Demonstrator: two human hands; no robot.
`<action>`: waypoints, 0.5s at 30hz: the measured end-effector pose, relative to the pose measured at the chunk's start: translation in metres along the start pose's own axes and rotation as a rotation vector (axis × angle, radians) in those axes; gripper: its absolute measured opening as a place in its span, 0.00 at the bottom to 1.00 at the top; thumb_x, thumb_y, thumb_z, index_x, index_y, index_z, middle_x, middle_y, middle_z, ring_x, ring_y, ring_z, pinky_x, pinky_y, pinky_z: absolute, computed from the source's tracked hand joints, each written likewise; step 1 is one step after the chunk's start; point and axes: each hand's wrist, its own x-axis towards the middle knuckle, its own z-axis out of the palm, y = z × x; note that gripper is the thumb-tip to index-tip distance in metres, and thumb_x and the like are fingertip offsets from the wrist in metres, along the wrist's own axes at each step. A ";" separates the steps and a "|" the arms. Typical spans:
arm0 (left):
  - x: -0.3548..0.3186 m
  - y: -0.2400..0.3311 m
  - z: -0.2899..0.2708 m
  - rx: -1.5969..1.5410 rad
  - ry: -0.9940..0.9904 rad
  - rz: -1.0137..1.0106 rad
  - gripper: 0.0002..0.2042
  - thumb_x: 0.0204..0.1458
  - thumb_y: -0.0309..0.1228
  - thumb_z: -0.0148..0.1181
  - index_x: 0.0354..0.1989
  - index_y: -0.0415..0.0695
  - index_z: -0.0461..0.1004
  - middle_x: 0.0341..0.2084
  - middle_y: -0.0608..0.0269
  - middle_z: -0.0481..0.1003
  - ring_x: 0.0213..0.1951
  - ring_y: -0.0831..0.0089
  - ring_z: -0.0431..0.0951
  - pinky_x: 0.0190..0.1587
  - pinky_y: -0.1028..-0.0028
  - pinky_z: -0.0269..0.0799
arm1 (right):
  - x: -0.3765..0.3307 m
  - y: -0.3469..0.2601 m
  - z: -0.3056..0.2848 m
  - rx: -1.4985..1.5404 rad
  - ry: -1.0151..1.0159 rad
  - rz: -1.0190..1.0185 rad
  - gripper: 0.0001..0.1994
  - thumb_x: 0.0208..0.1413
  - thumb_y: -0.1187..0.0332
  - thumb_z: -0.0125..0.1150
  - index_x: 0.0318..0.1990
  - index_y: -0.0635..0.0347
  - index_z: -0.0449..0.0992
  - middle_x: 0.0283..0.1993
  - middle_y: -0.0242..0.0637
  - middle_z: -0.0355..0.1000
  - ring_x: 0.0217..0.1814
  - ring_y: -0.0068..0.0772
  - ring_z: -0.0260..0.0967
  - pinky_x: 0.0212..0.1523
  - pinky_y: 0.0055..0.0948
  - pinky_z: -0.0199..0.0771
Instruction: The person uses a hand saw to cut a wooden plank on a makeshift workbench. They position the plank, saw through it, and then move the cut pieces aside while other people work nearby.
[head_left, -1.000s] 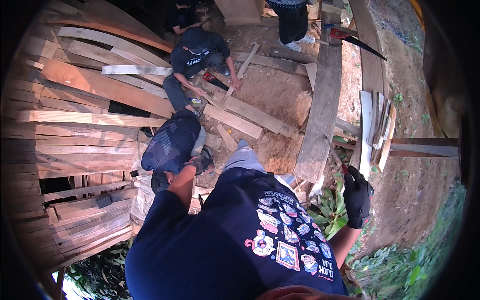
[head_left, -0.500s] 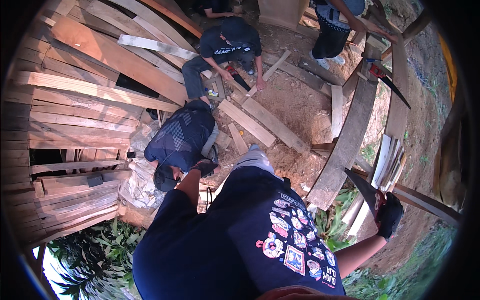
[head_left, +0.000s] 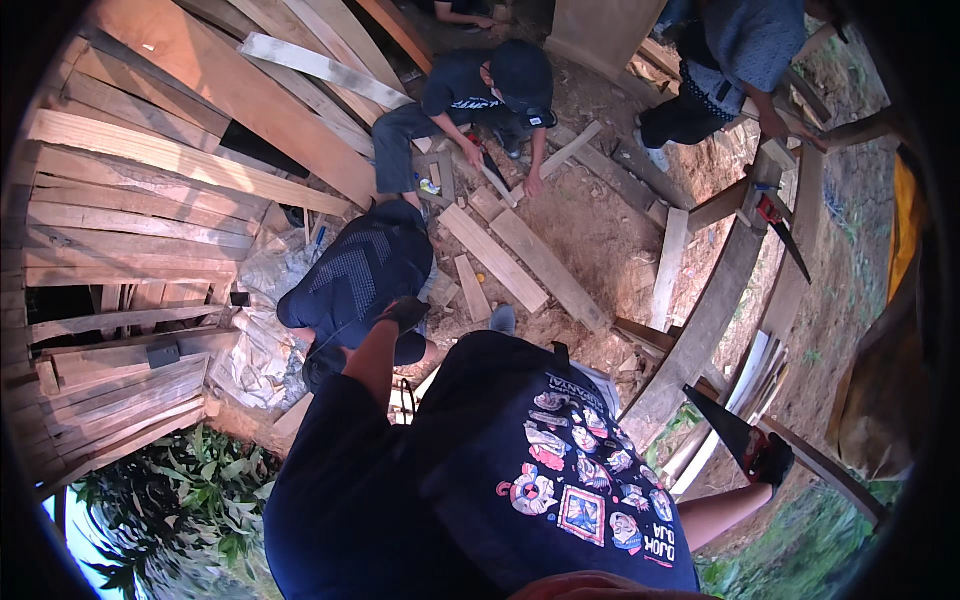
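A gloved right hand (head_left: 772, 463) grips a red-handled handsaw (head_left: 729, 424) at lower right, with no cut visibly under way, while the gloved left hand (head_left: 406, 312), its grip unclear, is beside a crouching co-worker (head_left: 352, 280) at centre-left and separate boards (head_left: 493, 258) lie unjoined at upper centre.

Your 2 arms reach well apart, torso (head_left: 470, 480) filling the lower centre of the frame. Left side: dark sleeve (head_left: 335, 430) to about the elbow, bare left forearm (head_left: 372, 365) angling upward and slightly right. Your left hand (head_left: 405, 313), dark-gloved, sits just left of frame centre; too small and dark to read its grip. Right side: bare right forearm (head_left: 725, 517) runs outward, rising a little. Your right hand (head_left: 772, 462), black-gloved, lower right, curled in a firm grip.
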 end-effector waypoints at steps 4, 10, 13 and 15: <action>0.003 0.003 -0.025 -0.242 -0.064 -0.160 0.20 0.71 0.46 0.48 0.52 0.45 0.82 0.41 0.50 0.85 0.43 0.54 0.87 0.46 0.55 0.82 | 0.009 -0.003 0.001 -0.016 0.004 -0.025 0.20 0.66 0.66 0.54 0.60 0.69 0.79 0.43 0.46 0.81 0.30 0.36 0.79 0.33 0.37 0.79; -0.003 0.036 0.013 -0.592 -0.249 -0.389 0.20 0.68 0.48 0.54 0.45 0.46 0.84 0.36 0.57 0.87 0.36 0.62 0.88 0.40 0.62 0.82 | 0.009 -0.018 -0.011 -0.056 0.016 -0.073 0.19 0.66 0.66 0.55 0.59 0.69 0.79 0.43 0.46 0.81 0.34 0.37 0.80 0.37 0.37 0.80; -0.028 0.015 0.085 -0.500 -0.149 -0.301 0.21 0.67 0.49 0.55 0.44 0.44 0.85 0.38 0.53 0.86 0.42 0.57 0.87 0.46 0.58 0.81 | 0.041 -0.023 0.011 -0.050 -0.031 -0.153 0.19 0.66 0.66 0.56 0.58 0.69 0.79 0.44 0.47 0.81 0.36 0.38 0.81 0.39 0.37 0.80; -0.021 0.017 0.077 -0.578 -0.166 -0.333 0.23 0.64 0.51 0.57 0.47 0.43 0.85 0.44 0.48 0.85 0.50 0.51 0.85 0.52 0.54 0.78 | 0.039 -0.022 0.003 -0.063 -0.014 -0.188 0.19 0.66 0.66 0.56 0.58 0.70 0.79 0.44 0.47 0.81 0.37 0.38 0.81 0.40 0.37 0.81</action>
